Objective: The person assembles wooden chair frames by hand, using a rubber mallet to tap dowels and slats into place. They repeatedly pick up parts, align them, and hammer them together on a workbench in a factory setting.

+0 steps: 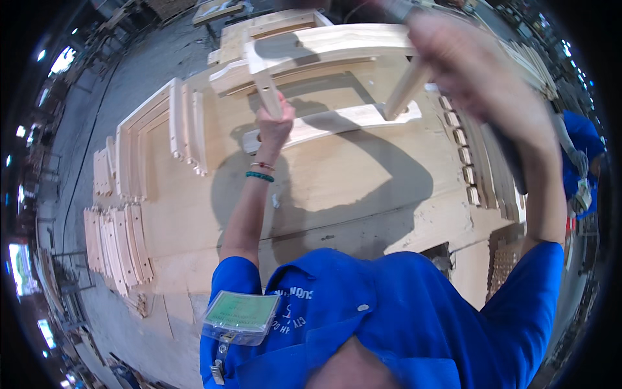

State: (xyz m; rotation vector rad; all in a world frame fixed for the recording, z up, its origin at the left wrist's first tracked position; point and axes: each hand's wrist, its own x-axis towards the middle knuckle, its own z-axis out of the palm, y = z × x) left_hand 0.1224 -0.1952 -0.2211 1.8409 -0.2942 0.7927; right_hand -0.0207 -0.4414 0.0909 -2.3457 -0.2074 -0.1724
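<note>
A pale wooden frame (334,44) stands on the plywood table in front of me, with a wide rail on top and two posts coming down from it. My left hand (276,123) is closed round the left post (267,91), near its lower end. The right post (407,89) slants down to a lower rail (343,123) that lies on the table. Above the frame's right end, my raised right hand (453,61) is smeared by motion. It grips a blurred tool with a dark handle (507,155); the tool's head is too smeared to make out.
Wooden frames (133,146) and stacked slats (116,243) lie along the plywood table's (324,201) left side. A row of small wooden pieces (463,152) and long strips line the right. Another person in blue (580,162) is at the far right.
</note>
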